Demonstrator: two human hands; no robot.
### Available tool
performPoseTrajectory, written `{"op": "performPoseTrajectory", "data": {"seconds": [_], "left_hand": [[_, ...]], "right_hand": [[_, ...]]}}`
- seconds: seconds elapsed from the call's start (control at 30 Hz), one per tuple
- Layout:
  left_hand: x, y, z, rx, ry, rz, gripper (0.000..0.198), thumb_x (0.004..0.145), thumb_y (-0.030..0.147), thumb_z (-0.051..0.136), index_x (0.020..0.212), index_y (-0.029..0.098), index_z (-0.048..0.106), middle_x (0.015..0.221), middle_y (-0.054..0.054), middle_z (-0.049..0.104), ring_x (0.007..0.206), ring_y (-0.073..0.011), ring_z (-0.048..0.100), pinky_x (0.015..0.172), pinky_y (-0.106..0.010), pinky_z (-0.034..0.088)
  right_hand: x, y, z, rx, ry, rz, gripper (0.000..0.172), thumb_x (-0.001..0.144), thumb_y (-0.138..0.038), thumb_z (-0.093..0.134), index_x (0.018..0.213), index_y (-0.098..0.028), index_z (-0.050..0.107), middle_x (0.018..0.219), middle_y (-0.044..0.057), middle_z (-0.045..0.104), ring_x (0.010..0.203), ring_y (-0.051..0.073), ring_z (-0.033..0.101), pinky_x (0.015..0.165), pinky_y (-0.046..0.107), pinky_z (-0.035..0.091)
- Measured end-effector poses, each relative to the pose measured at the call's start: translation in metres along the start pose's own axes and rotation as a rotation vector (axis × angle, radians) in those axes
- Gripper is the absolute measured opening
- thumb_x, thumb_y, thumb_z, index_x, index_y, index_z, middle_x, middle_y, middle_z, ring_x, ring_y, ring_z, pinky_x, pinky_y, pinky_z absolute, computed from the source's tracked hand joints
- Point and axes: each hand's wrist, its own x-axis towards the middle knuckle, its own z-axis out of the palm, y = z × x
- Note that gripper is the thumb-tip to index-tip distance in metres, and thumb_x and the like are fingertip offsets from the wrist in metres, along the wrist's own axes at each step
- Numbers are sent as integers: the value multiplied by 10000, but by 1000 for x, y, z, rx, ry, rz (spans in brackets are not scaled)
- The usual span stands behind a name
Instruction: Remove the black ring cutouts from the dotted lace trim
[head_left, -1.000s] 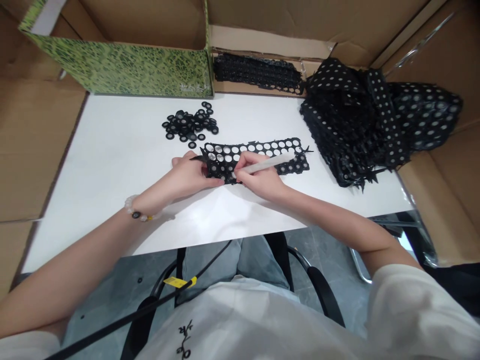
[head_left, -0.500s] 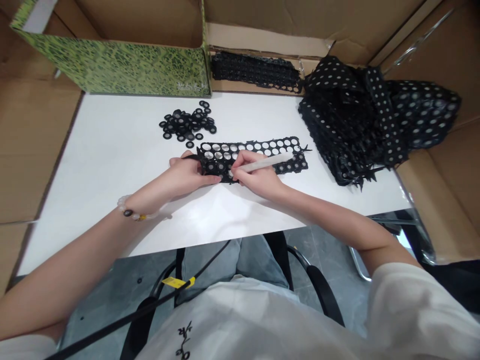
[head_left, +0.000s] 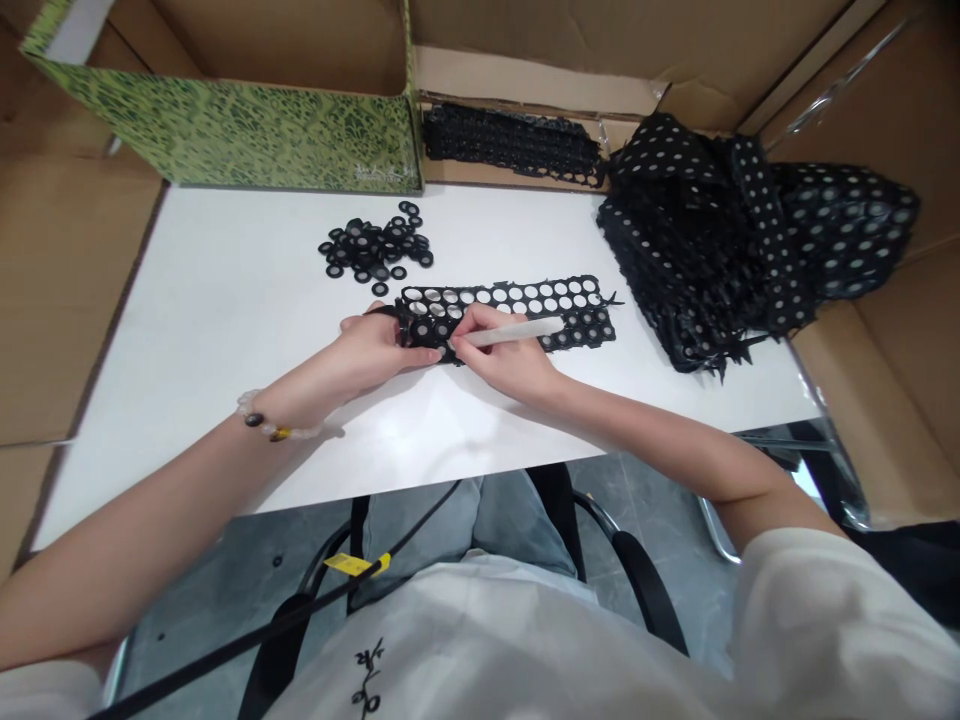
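A black perforated strip [head_left: 540,300] full of round holes lies flat on the white table [head_left: 225,320]. My left hand [head_left: 375,350] is closed on the strip's left end, pinning it down. My right hand [head_left: 502,355] grips a white stick tool [head_left: 517,331] like a pen, its tip pressed on the strip near the left hand. Just behind the hands sits a pile of small black rings [head_left: 375,248].
A heap of more black perforated strips [head_left: 720,250] fills the table's right side. A green patterned box [head_left: 225,130] stands at the back left, with a flat stack of black strips [head_left: 510,140] beside it. Cardboard walls surround the table.
My right hand and the stick tool have shifted a little to the left along the strip, closer to my left hand. The strip has barely moved.
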Motion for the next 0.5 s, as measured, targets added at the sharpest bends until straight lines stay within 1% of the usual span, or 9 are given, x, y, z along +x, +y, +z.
{"op": "performPoseTrajectory", "data": {"seconds": [0.1,0.13,0.2,0.3,0.37,0.43,0.5], "left_hand": [[4,-7,-3,111,5,36,382,798,582,663,859,215,753,1117,-106,754,1129,-363,649,1030,-452,486],[5,-9,-4,144,0,56,389,806,588,655,862,216,753,1115,-110,755,1146,-371,645,1043,-456,480],[5,-10,-6,187,-17,93,372,826,574,639,851,216,739,1049,-108,764,1150,-378,652,1051,-452,474],[4,-3,-4,204,-21,97,361,835,559,645,855,209,728,968,-106,769,1111,-382,667,1045,-465,471],[3,4,0,194,-10,66,420,825,591,677,937,191,746,996,-124,776,1118,-402,658,1072,-509,445],[3,9,6,167,25,63,501,826,604,699,1090,183,756,1122,-145,778,1227,-434,604,1128,-564,383],[4,10,11,137,54,82,535,831,578,717,1206,197,744,1258,-146,756,1342,-449,519,1172,-594,321]], "right_hand": [[0,2,-4,53,-30,12,122,855,-306,640,776,-225,596,757,7,703,703,166,616,680,314,450],[0,3,-7,100,-29,34,117,844,-305,648,775,-226,596,756,5,705,694,165,617,665,310,456],[0,6,-13,205,1,97,90,816,-279,650,775,-230,586,728,-6,695,639,153,598,612,299,456],[-2,11,-20,268,17,148,72,776,-233,642,755,-232,573,685,-20,675,575,139,569,562,290,444],[-4,14,-22,251,-2,119,67,772,-224,641,744,-229,581,692,-16,682,594,143,583,581,295,453],[-6,15,-21,209,3,76,65,780,-225,640,740,-227,590,704,-11,691,624,150,595,612,302,457],[-7,15,-20,163,22,43,76,788,-229,643,732,-225,592,700,-11,689,636,153,597,626,305,450]]}}
